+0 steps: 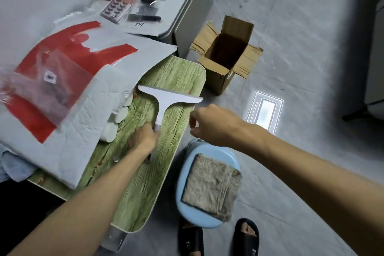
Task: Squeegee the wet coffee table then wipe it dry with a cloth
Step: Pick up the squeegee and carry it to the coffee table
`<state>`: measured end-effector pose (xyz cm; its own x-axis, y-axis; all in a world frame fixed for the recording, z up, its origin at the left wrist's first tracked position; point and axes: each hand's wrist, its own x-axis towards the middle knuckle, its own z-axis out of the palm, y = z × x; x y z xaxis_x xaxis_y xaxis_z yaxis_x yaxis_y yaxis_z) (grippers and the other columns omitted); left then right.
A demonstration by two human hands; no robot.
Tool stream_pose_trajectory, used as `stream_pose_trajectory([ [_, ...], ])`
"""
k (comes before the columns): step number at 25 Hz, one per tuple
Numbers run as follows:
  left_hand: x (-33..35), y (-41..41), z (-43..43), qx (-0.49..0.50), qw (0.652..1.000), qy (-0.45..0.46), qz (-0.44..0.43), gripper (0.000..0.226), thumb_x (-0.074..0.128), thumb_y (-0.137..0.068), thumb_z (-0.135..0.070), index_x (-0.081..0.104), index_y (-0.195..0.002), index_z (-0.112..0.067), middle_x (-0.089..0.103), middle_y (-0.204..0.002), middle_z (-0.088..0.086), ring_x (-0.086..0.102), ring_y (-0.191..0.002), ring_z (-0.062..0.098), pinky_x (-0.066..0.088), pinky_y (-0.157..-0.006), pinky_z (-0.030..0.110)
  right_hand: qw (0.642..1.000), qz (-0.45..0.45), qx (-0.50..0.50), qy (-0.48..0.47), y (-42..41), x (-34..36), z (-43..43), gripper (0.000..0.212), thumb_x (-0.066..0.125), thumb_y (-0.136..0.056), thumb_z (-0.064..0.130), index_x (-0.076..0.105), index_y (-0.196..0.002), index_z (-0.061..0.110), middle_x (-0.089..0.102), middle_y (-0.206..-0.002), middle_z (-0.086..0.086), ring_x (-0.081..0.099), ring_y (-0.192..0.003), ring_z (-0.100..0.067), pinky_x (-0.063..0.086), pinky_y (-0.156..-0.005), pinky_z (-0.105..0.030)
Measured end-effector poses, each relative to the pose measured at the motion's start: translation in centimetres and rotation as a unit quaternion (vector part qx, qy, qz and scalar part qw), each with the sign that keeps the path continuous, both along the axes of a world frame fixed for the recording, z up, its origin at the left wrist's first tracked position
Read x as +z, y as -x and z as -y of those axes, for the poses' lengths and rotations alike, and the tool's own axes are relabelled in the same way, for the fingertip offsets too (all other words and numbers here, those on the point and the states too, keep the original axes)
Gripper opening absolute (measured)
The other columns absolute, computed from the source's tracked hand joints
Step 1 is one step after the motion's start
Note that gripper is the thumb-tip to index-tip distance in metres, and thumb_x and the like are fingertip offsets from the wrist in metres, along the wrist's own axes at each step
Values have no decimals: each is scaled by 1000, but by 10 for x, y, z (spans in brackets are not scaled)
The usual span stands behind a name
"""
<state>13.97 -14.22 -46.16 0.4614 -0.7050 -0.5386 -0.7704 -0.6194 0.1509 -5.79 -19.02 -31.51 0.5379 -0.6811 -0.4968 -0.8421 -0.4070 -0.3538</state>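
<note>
Currently the squeegee (166, 100) lies blade-down on the green wood-grain desk (145, 183), its white blade running crosswise near the far rounded corner and its handle pointing back toward the person, so the long axis of the handle follows the long axis of the bare strip. Left hand (143, 137) grips the handle end; its fingers (154, 129) are wrapped shut around it, knuckles up. Judgement: the stroke available from here is a pull along the strip toward the near end, since the blade sits at the far end. A white padded sheet (79, 141) with red plastic bags (68, 56) on top covers the desk's left part, touching the blade's left tip region, so only the right strip is open to the blade. Right hand (214, 124) hovers just off the desk's right edge, near the blade's right tip; its fingers (193, 124) are loosely curled, holding nothing visible. Cloth (212, 187), grey and folded, rests on a blue stool (187, 172) beside the desk, below the right forearm, nearer the right hand than the left. Wetness on the desk cannot be judged.
</note>
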Motion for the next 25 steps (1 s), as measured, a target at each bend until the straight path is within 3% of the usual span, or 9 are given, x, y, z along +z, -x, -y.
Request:
stream_pose_trajectory([
  [4, 0, 4, 7, -16, 998, 11, -57, 23, 60, -92, -36, 64, -91, -13, 63, -75, 1, 59, -63, 21, 46, -61, 29, 999, 6, -26, -19, 12, -16, -7, 18, 57, -90, 25, 66, -103, 15, 68, -100, -9, 63, -88, -29, 55, -74, -40],
  [6, 19, 14, 11, 14, 985, 19, -168, 24, 65, -89, -32, 64, -79, -10, 60, -61, 2, 55, -52, 17, 46, -55, 27, 998, 6, -43, -41, 22, -16, -11, 18, 58, -91, 26, 66, -103, 16, 69, -102, -8, 63, -90, -27, 56, -78, -42],
  [9, 73, 39, 7, 103, 917, 7, -385, 25, 69, -86, -20, 57, -68, -9, 52, -39, -5, 44, -31, 7, 35, -35, 19, 981, 65, -138, -123, 39, -1, -19, 18, 60, -93, 28, 67, -103, 15, 71, -98, -7, 62, -82, -20, 55, -81, -42],
  [13, 174, 89, 7, 121, 851, -20, -511, 15, 68, -87, -16, 58, -81, -7, 56, -49, -1, 44, -33, 6, 35, -35, 14, 954, 121, -225, -155, 62, 74, -35, 36, 56, -95, 42, 61, -113, 11, 70, -100, -9, 66, -86, -22, 54, -82, -42],
  [17, 286, 144, 19, 126, 820, 22, -558, 16, 69, -85, -11, 53, -82, -8, 55, -50, 2, 40, -32, 7, 33, -33, 15, 918, 201, -276, -199, 102, 177, -44, 48, 64, -89, 42, 50, -124, 12, 67, -86, -1, 64, -70, -10, 54, -71, -30],
  [20, 349, 186, 38, 88, 831, 47, -547, 20, 74, -81, -13, 54, -81, -11, 58, -55, 4, 41, -34, 7, 33, -34, 16, 895, 260, -305, -194, 137, 249, -35, 16, 66, -91, 23, 54, -102, 19, 62, -73, 2, 65, -64, -12, 56, -64, -27],
  [22, 423, 264, 52, 49, 835, 53, -545, 18, 74, -81, -21, 57, -81, -14, 61, -56, 2, 43, -37, 8, 34, -35, 16, 889, 288, -324, -150, 213, 319, -29, 13, 57, -91, 7, 52, -87, 18, 60, -73, -6, 67, -66, -23, 54, -61, -35],
  [25, 451, 296, 80, 24, 838, 58, -542, 31, 63, -88, -33, 67, -63, -15, 66, -56, -4, 47, -41, 7, 35, -37, 15, 899, 259, -330, -128, 241, 344, -11, 14, 42, -92, 3, 53, -98, 10, 65, -87, -16, 66, -65, -24, 47, -56, -34],
])
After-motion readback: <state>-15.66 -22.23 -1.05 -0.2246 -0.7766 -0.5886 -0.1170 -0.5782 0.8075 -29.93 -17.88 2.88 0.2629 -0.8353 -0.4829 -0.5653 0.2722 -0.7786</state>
